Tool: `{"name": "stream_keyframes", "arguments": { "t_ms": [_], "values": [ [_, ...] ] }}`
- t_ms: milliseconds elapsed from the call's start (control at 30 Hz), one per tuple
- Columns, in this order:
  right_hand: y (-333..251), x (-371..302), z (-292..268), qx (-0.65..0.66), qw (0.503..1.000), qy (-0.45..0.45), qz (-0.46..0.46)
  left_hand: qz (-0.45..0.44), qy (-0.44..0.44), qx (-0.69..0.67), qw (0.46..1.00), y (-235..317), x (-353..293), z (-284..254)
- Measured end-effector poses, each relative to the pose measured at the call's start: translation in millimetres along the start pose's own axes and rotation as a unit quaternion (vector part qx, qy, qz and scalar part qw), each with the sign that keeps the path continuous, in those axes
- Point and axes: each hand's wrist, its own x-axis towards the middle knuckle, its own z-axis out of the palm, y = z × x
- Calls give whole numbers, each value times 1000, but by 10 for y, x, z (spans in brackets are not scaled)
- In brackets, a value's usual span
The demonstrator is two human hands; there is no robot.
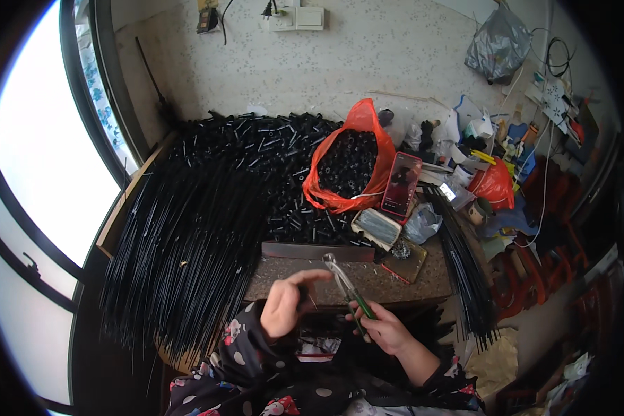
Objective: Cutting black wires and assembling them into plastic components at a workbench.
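Right hand [385, 331] grips green-handled pliers [345, 286] — jaws pointing far. Left hand [288, 304] just beside, fingers curled, pinching something small — cannot tell what. Black rods [187, 243] piled left.

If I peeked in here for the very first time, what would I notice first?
Probably the bright orange bag in the middle of the bench, stuffed with small black tubes, with a heap of the same black tubes spread around it. To the left, a huge fan of thin black rods spills over the bench edge. Down in front, the right hand holds green-handled pliers beside the left hand.
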Motion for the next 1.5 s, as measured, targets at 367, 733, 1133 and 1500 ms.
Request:
{"name": "stream_keyframes", "arguments": {
  "t_ms": [367,733,1133,1500],
  "values": [
    [-783,-548,510,-664,549,99,-498,16,127,13,992,9,-18,-129],
    [-6,-333,302,126,944,-278,127,34,55,-25,998,116,64,-39],
    [-293,-280,352,68,919,-355,160,10,27,-20,999,260,19,-130],
    [-686,-333,509,-533,718,-28,-447,16,13,16,1000,262,-13,-304]
  ]
}}
